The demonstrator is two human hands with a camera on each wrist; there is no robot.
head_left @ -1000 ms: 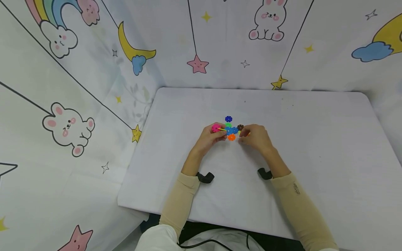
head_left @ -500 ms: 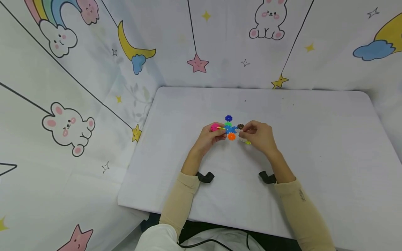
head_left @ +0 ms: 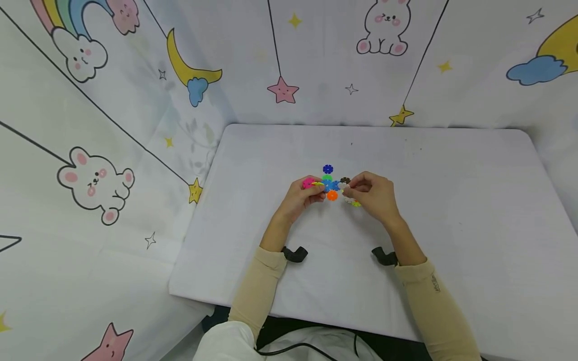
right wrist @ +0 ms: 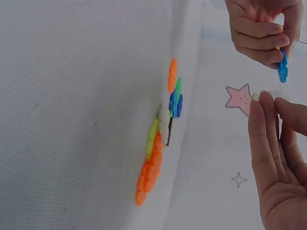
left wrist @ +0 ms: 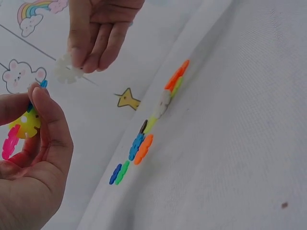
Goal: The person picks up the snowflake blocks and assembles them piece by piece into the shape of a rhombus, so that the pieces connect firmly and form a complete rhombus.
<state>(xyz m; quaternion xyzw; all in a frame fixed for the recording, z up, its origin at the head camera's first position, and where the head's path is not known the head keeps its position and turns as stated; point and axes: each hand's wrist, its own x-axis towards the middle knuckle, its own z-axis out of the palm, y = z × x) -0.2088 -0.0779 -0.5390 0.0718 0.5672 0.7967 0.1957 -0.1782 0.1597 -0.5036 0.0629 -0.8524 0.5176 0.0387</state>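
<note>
My left hand [head_left: 299,199] pinches a few joined plastic snowflake discs: a pink disc [left wrist: 11,142], a yellow disc [left wrist: 28,123] and a blue disc [right wrist: 283,67] that sticks out past the fingertips. Facing it, my right hand [head_left: 374,196] holds a white snowflake disc [left wrist: 67,69] between thumb and fingertips. In the left wrist view a gap separates the white disc from the held blue one. Beneath the hands, loose discs lie on the table, among them a dark blue disc [head_left: 327,169], a green disc [left wrist: 122,172] and an orange disc [head_left: 332,195].
The white-covered table [head_left: 253,165] stretches out on both sides of the hands. More loose discs, such as a brown disc [head_left: 345,180] and a yellow-green disc [head_left: 356,204], lie close to the right hand. A cartoon-printed cloth [head_left: 325,60] hangs behind the table.
My right hand has come up from among the loose discs, and a white disc now shows at its fingertips. The left hand has stayed nearly still with its joined discs.
</note>
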